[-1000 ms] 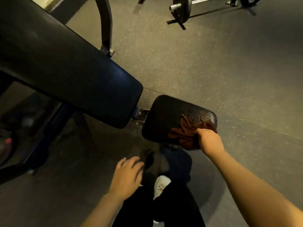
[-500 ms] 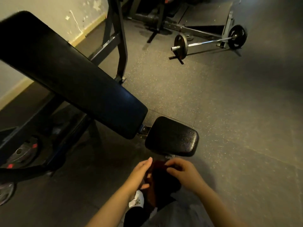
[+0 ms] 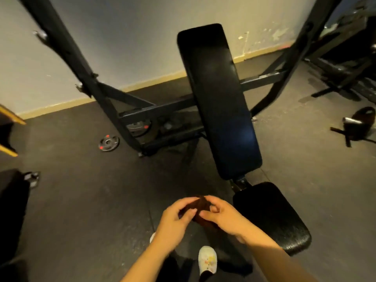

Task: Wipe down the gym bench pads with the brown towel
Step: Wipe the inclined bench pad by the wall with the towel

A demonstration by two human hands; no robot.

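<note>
**Hands bunch the towel beside the seat**

The left hand (image 3: 173,220) and right hand (image 3: 225,217) both pinch the brown towel (image 3: 201,206), held in the air between them, just left of the seat pad (image 3: 272,216) and touching neither pad. It looks like a refold, likely to turn up a fresh face. The long back pad (image 3: 219,102) rises ahead, probably next. A weight plate (image 3: 108,142) lies on the floor (image 3: 81,200).

**Room around the bench**

Your way to the seat pad (image 3: 272,216) is open from its left edge; the back pad (image 3: 219,102) rises beyond it; the black frame (image 3: 142,110) and a weight plate (image 3: 108,142) block the floor (image 3: 91,200) further left.
</note>
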